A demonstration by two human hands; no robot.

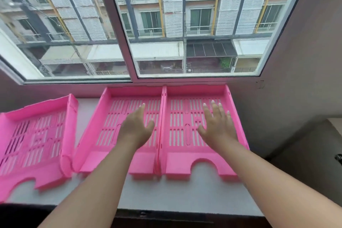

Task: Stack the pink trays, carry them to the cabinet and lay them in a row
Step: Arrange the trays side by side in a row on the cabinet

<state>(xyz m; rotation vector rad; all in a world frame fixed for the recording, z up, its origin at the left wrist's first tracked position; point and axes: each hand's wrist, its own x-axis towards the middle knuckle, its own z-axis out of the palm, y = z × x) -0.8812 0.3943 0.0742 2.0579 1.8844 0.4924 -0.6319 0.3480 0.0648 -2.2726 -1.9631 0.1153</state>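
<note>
Three pink slotted trays lie side by side on a grey counter top (166,192) under a window. The left tray (33,161) sits a little askew, its near corner touching the middle tray (103,159). The middle tray and the right tray (177,164) touch along their long walls. My left hand (136,128) hovers over the middle tray with fingers spread and holds nothing. Over the right tray my right hand (217,126) is spread flat, palm down, also empty. Whether either palm touches a tray floor is not clear.
A large window (129,24) with a central frame post rises just behind the trays. A wall (296,79) closes the right side. A lower dark surface (314,163) lies to the right of the counter. The counter's front edge (148,211) runs near my arms.
</note>
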